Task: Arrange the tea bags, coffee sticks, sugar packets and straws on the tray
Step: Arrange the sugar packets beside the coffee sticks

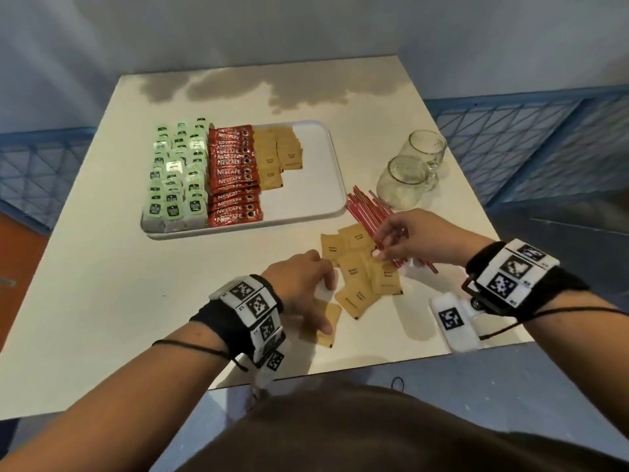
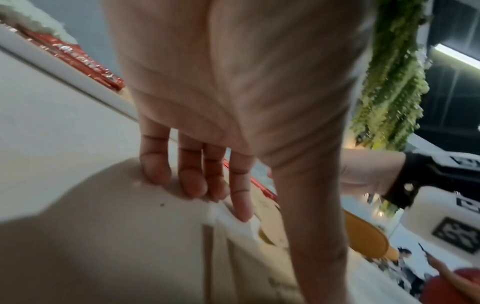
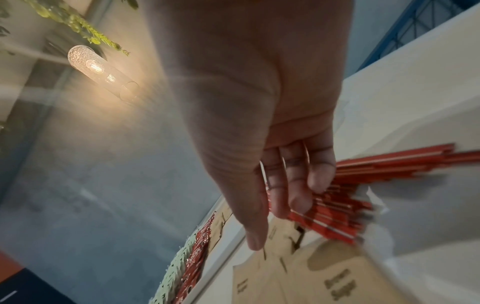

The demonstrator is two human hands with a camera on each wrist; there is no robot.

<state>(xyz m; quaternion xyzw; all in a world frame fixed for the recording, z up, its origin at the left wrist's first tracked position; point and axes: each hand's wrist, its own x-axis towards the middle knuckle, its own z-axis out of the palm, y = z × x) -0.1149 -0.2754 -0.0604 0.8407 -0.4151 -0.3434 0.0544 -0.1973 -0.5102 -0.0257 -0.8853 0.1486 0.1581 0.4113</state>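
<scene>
A white tray [image 1: 313, 199] holds rows of green tea bags [image 1: 177, 175], red coffee sticks [image 1: 233, 175] and brown sugar packets [image 1: 277, 155]; its right part is bare. Several loose sugar packets [image 1: 357, 270] lie on the table in front of it, with red straws [image 1: 366, 212] piled to their right. My left hand [image 1: 306, 281] rests its straight fingers [image 2: 197, 185] on the table at the pile's left edge, thumb over one packet [image 1: 332, 316]. Over the packets [image 3: 337, 273] and straws [image 3: 363, 185] hovers my right hand [image 1: 391, 240], fingers [image 3: 298, 197] relaxed, holding nothing.
Two glass mugs [image 1: 401, 180] [image 1: 425, 148] stand upside down right of the tray, behind the straws. A white marker block [image 1: 452, 320] lies near the table's front right edge. A dark stain [image 1: 272, 90] spreads along the far edge.
</scene>
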